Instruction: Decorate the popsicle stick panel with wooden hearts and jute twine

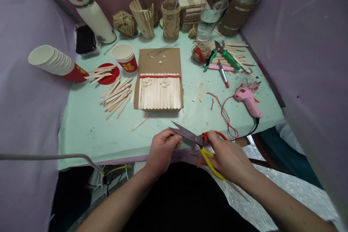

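Note:
My right hand (pixel 227 152) grips a pair of scissors (pixel 191 136) with one red and one yellow handle, its blades parted and pointing left. Close to the blades, my left hand (pixel 163 148) is closed in a pinch; whatever lies between its fingers is too small to make out. Beyond both hands, a panel of craft sticks (pixel 160 96) lies on brown cardboard (pixel 160 58). Red cord runs across the panel's top, and two small flower shapes of thin wooden petals sit below it. A few loose petals (pixel 160 62) rest on the cardboard.
Left of the panel are a pile of cut sticks (pixel 116 98), a red-white paper cup (pixel 125 58) and stacked cups (pixel 57 63). To the right lie a pink glue gun (pixel 248 101), red cord (pixel 224 112), green-handled pruners (pixel 221 56) and a marker (pixel 223 74). A water glass (pixel 209 21) stands behind.

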`<state>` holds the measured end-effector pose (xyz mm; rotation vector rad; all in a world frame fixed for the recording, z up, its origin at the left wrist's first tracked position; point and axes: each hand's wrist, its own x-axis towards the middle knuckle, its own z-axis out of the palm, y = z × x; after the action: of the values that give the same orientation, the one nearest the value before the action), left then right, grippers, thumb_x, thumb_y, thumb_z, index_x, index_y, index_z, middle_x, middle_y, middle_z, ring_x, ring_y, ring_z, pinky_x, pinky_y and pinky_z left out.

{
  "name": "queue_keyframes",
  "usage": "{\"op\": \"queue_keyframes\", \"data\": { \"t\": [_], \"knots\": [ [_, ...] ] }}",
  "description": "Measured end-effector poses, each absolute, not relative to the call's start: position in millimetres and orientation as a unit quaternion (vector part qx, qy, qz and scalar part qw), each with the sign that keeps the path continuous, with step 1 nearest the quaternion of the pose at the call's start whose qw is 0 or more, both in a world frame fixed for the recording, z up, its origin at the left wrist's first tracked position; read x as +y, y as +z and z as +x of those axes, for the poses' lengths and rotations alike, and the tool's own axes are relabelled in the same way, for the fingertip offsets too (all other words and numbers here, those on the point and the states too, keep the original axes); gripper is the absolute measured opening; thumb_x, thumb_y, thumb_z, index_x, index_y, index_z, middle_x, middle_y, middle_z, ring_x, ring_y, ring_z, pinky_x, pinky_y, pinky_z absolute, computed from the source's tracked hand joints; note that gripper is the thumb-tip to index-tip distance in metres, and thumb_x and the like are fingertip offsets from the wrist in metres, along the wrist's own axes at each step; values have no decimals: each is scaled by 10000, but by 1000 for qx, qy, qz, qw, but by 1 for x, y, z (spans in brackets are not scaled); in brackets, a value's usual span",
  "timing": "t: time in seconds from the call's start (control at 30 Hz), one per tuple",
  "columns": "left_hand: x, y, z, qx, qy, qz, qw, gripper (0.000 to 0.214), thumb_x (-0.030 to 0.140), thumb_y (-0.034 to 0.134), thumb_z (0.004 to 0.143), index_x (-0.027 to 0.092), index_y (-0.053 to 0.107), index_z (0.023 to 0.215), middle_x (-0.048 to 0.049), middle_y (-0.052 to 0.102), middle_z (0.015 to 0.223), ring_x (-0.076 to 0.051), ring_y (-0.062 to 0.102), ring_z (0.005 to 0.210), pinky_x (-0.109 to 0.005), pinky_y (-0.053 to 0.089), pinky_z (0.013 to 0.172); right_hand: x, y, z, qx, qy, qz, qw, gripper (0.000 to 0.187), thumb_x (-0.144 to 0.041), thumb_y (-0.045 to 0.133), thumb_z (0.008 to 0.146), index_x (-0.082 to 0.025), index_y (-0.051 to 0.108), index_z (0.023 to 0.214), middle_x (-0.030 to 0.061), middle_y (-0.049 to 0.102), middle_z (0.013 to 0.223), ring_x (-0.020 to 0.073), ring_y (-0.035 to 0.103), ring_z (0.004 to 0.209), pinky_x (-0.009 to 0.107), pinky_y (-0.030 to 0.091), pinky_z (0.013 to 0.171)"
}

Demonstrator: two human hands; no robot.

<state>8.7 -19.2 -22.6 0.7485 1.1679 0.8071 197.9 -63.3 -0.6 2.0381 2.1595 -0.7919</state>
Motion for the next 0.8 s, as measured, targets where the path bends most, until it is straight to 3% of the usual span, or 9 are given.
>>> {"op": "queue_keyframes", "data": {
  "t": [0.13,0.4,0.8],
  "knots": [
    [-13,-20,3,537,341,403,658,78,141,652,709,175,711,746,36,584,576,-96,516,550,-212,402,546,-62,0,203,704,-286,650,-2,483,-589,667,736,-222,440,953,61,699,825,297,695,758,275,279,528],
    [-11,-17,-1,518,336,441,651,116,126,623,717,197,715,719,17,630,637,-105,556,578,-216,451,572,-63,2,201,690,-316,652,5,581,-622,741,657,-219,440,949,47,678,832,287,681,760,270,295,528],
    [-11,-14,-2,517,322,463,643,108,137,639,731,198,706,673,10,616,632,-112,540,595,-222,433,564,-67,0,199,698,-294,652,30,431,-550,654,766,-221,447,949,56,705,728,311,692,678,266,210,494]
  ]
}}
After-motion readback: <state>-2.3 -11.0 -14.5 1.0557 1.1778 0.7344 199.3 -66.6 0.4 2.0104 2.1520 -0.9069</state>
